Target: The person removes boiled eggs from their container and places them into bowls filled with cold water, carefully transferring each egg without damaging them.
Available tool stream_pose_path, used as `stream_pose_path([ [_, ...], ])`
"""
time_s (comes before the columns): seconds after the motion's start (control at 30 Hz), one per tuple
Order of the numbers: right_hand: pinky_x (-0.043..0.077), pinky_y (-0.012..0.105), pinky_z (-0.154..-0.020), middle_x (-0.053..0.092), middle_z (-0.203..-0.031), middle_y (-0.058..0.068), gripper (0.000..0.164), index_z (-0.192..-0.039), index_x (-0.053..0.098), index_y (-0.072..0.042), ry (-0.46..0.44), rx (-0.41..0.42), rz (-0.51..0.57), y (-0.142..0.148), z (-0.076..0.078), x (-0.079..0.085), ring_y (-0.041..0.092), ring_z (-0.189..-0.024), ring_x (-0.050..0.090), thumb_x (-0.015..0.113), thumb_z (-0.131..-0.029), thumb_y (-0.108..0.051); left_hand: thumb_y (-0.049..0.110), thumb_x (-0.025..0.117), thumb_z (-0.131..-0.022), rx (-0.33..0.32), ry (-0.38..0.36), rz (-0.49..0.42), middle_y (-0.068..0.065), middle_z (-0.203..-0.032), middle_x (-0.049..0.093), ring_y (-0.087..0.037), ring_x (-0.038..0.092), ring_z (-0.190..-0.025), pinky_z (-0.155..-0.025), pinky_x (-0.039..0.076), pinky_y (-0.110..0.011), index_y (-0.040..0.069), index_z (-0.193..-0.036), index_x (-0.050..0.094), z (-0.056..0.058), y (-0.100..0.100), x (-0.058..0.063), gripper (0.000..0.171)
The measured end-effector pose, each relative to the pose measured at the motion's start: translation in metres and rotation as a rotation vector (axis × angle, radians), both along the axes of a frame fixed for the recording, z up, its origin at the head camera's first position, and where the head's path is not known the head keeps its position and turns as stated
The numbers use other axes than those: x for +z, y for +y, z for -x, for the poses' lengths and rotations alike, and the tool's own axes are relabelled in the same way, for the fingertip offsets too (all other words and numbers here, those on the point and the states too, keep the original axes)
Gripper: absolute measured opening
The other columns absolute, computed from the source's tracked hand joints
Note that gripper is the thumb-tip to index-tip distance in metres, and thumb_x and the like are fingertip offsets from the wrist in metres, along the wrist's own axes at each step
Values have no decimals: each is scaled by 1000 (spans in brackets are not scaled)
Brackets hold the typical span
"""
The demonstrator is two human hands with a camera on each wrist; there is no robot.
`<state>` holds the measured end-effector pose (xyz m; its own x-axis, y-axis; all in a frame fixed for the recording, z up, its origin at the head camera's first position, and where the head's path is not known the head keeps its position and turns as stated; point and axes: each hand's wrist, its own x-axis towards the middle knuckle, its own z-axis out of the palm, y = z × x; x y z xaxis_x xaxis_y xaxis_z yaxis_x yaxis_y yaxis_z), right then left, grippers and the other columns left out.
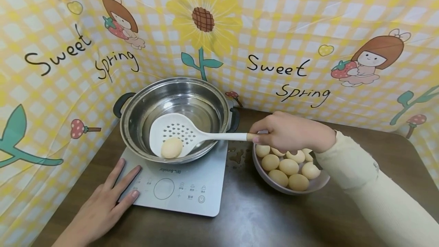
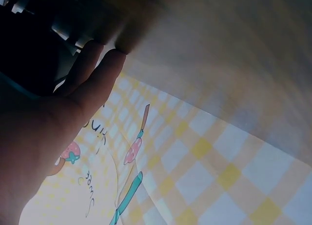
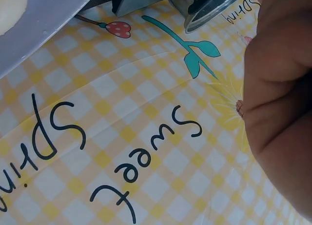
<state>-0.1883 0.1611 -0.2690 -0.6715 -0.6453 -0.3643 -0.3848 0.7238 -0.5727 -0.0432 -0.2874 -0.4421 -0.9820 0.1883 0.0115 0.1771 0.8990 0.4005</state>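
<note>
My right hand [image 1: 286, 130] grips the handle of a white slotted spoon [image 1: 178, 125], whose perforated bowl is over the inside of a steel pot [image 1: 137, 87]. One brown egg [image 1: 172, 148] lies in the spoon at the near side of the pot. The pot stands on a white induction cooker [image 1: 164, 197]. At the cooker's left edge rests my left hand [image 1: 103, 205], fingers spread and holding nothing. Below my right forearm sits a bowl [image 1: 265, 180] with several eggs [image 1: 289, 167], partly hidden by the hand and sleeve.
The brown table [image 1: 247, 216] has a small wet patch [image 1: 236, 156] between cooker and bowl. A yellow checked cloth [image 1: 274, 18] with printed figures lines the back and sides. Two dark pot handles [image 1: 123, 104] stick out left and right.
</note>
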Motion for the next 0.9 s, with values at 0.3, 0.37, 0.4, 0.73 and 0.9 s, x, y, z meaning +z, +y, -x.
stream_pose_path([
  [0.3, 36, 30, -33, 44, -47, 1, 21, -108, 72, -20, -132, -28, -15, -1, 3, 6, 11, -33, 35, 51, -108, -25, 41, 55, -105, 1, -14, 4, -11, -169, 2, -63, 37, -126, -95, 30, -73, 30, -160, 32, 1, 1, 1, 61],
  [0.37, 33, 28, -33, 43, -47, 1, 22, -107, 72, -19, -158, -36, -4, 0, 4, 6, 11, -34, 34, 51, -108, -27, 41, 54, -105, 3, -20, 3, -10, -169, 1, -63, 37, -127, -95, 30, -73, 30, -161, 31, 1, 1, 1, 61],
  [0.4, 32, 28, -33, 43, -47, 1, 23, -106, 72, -19, -175, -44, 2, 0, 4, 6, 11, -34, 32, 51, -108, -27, 42, 54, -105, 3, -20, 5, -10, -169, 0, -63, 37, -126, -95, 30, -73, 30, -161, 31, 1, 1, 2, 61],
  [0.73, 28, 28, -35, 39, -49, 0, 24, -108, 72, -18, -238, -57, 60, 15, 6, 4, 12, -37, 29, 50, -108, -28, 40, 54, -105, -7, -7, -2, -11, -169, 1, -64, 38, -126, -94, 31, -72, 31, -161, 30, 0, 2, 3, 61],
  [0.9, 27, 28, -34, 39, -51, 0, 24, -120, 69, -20, -254, -88, 73, 31, 0, 9, 13, -38, 28, 50, -107, -28, 40, 53, -106, -6, -13, 1, -11, -169, -1, -65, 37, -125, -93, 30, -72, 31, -161, 29, 2, 2, 3, 61],
])
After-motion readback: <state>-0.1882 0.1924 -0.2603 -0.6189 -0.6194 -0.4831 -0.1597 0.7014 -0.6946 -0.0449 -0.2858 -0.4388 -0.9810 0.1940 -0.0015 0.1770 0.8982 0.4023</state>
